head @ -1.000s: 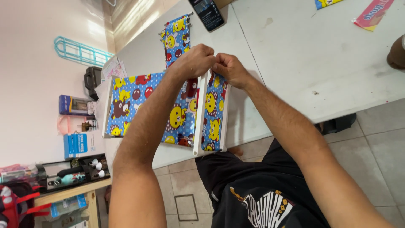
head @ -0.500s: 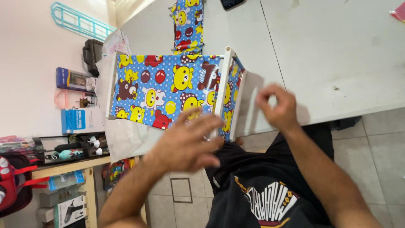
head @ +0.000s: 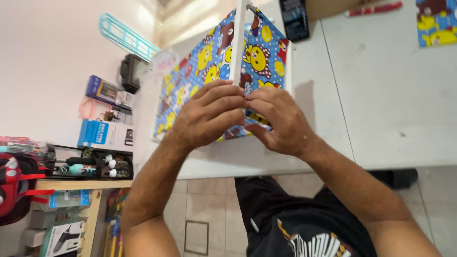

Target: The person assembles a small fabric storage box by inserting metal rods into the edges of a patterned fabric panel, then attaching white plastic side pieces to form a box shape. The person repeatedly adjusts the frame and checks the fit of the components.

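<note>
Both hands pinch a cartoon-print panel at its white frame bar

The blue cartoon-print panel (head: pixel 209 62), covered in yellow and brown figures, stands tilted on the white table (head: pixel 381 95) near its front edge, with a white frame bar (head: pixel 238 43) running up its middle. The left hand (head: pixel 209 114) has its fingers curled closed over the lower end of that bar; the right hand (head: pixel 278 119) meets it fingertip to fingertip, its fingers pinched on the print just beside the bar. Toward the table's far edge lie a dark phone (head: pixel 295 19), a red pen (head: pixel 373 9) and another printed sheet (head: pixel 435 24) at the far right corner. Boxes (head: pixel 104 135) sit on a shelf beyond the table's left side
</note>
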